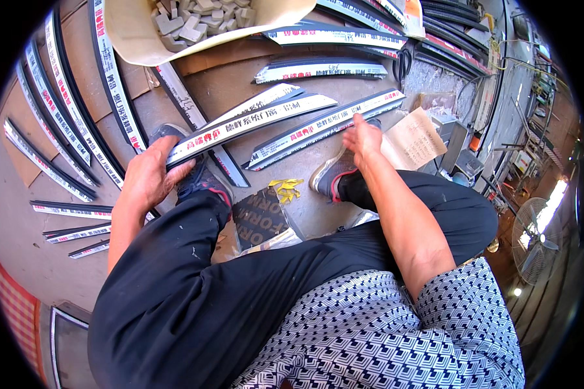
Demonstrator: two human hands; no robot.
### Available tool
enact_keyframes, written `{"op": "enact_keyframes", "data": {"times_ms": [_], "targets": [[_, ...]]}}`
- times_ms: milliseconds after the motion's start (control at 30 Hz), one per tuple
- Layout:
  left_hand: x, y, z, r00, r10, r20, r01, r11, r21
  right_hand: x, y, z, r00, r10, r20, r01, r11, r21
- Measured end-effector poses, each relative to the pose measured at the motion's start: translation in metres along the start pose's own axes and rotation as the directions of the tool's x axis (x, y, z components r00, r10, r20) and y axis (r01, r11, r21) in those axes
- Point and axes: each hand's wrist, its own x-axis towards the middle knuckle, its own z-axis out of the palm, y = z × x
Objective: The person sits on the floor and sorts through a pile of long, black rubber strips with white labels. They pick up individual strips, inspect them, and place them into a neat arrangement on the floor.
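My left hand (150, 174) is closed round the near left end of a dark frame profile (259, 124) covered with white printed film. The profile slants up to the right, its far end cut at an angle. Beneath it lies a similar piece (253, 104), partly hidden. My right hand (363, 139) has its fingers apart at the near edge of another film-covered profile (324, 128), towards that piece's right end. Whether the fingertips touch it is hard to see. A darker strip (230, 165) passes under the held profile between my shoes.
A cream tub (133, 39) at the top holds many pale angular blocks (204, 23). More profiles (78, 97) lie on the left and at the back. A written-on cardboard piece (414, 139) lies right of my right hand, yellow scraps (287, 189) between my feet. A fan (537, 240) stands far right.
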Motion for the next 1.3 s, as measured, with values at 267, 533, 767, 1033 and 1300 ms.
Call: {"op": "enact_keyframes", "data": {"times_ms": [267,533,767,1033,1300], "targets": [[0.030,0.024,0.003,0.989,0.148,0.024,-0.150,0.987,0.063,-0.023,0.026,0.057,0.992,0.126,0.028,-0.123,0.989,-0.079],[0.059,0.042,0.019,0.970,0.224,0.093,-0.231,0.970,0.076,-0.010,0.029,0.069,0.991,0.123,0.045,-0.129,0.978,0.166],[0.075,0.046,0.036,0.944,0.319,0.080,-0.325,0.943,0.072,-0.019,0.028,0.065,0.995,0.085,0.056,-0.100,0.923,0.370],[0.093,0.041,0.058,0.910,0.412,0.042,-0.413,0.910,0.021,-0.033,0.043,0.035,0.999,-0.014,-0.046,0.031,0.920,0.392],[0.088,0.033,0.067,0.909,0.416,0.029,-0.417,0.909,0.021,-0.040,0.035,0.014,0.972,-0.200,-0.126,0.236,0.848,0.474]]}}
